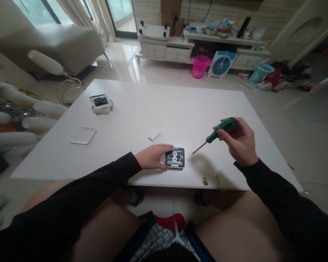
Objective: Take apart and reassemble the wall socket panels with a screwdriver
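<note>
My left hand (154,156) grips the left side of a square wall switch module (178,158), which rests on the white table (202,109) near its front edge. The module's dark frame and grey metal inner parts face up. In my right hand (242,142) is a screwdriver with a green handle (221,130), its thin shaft slanting down and left. The tip hangs a little to the right of the module, apart from it. Beyond the left hand lie small white flat pieces (154,136). A square white frame (83,135) lies farther left.
At the table's far left, more switch parts (101,103) are stacked. A small yellow and blue figure sticker (205,181) is near the front edge. Past the table stand a pink basket (200,67), a blue and white fan (222,64) and a white cabinet (164,52).
</note>
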`<action>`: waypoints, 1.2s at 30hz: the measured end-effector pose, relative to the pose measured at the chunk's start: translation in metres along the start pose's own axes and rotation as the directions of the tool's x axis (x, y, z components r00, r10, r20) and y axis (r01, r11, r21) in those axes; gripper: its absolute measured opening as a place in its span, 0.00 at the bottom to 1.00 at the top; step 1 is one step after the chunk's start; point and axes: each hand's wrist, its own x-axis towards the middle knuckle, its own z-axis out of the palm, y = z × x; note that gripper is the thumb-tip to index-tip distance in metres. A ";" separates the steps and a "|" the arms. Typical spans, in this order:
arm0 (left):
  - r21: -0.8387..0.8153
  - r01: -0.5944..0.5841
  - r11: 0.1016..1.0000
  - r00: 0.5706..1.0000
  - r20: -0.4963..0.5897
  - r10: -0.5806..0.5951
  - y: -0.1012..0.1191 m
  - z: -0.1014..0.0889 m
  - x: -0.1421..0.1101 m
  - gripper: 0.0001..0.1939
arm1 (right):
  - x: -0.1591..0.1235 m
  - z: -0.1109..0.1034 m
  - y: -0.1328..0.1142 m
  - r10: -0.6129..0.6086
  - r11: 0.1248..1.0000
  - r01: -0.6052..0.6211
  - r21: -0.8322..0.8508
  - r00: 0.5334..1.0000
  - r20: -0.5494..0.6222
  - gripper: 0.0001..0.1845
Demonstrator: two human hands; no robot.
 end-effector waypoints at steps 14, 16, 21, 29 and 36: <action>0.044 -0.064 0.997 0.997 0.049 0.062 0.014 0.007 0.005 0.32 | -0.018 0.020 -0.004 -0.038 0.999 0.034 0.027 0.984 0.175 0.19; 0.058 -0.061 0.996 0.997 0.055 0.058 0.017 0.008 0.005 0.32 | -0.019 0.020 -0.004 -0.032 0.999 0.026 0.034 0.984 0.176 0.19; 0.089 -0.066 0.994 0.996 0.066 0.060 0.020 0.008 0.004 0.34 | -0.018 0.020 -0.004 -0.029 0.999 0.023 0.035 0.984 0.178 0.19; 0.106 -0.064 0.992 0.996 0.075 0.056 0.020 0.007 0.004 0.31 | -0.019 0.021 -0.006 -0.030 0.999 0.022 0.048 0.985 0.168 0.18; 0.123 -0.072 0.990 0.994 0.094 0.061 0.024 0.003 0.005 0.31 | -0.019 0.021 -0.005 -0.027 1.000 0.025 0.013 0.987 0.161 0.20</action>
